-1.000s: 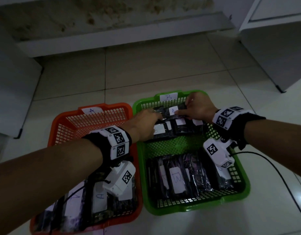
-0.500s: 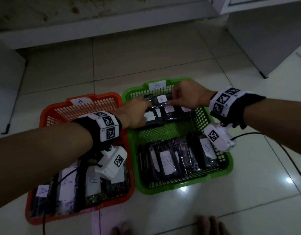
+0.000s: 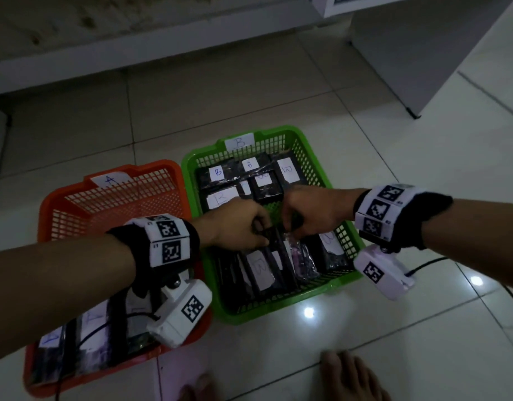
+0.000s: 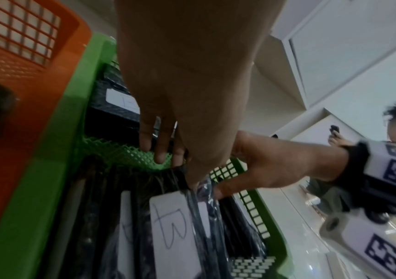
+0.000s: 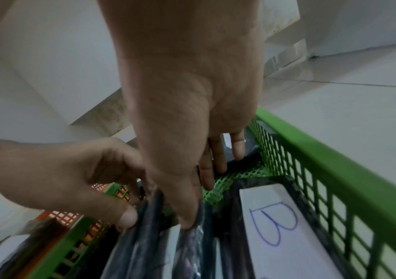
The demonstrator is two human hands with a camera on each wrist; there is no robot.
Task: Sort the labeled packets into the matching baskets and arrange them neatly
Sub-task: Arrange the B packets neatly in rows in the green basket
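Below, two hands [image 3: 274, 224], two baskets [image 3: 335, 180].

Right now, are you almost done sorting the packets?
Nearly. B packets fill the green basket, A packets sit in the orange basket, none on the floor. Left hand and right hand pinch the near row of B packets, straightening them.

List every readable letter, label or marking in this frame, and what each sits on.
"B": tag on the green basket far rim.
"A": tag on the orange basket far rim.
"B": white labels on the packets in the green basket.
"A": label on a near packet in the orange basket; its neighbours are too blurred.
Wristband squares: patterns, no text.
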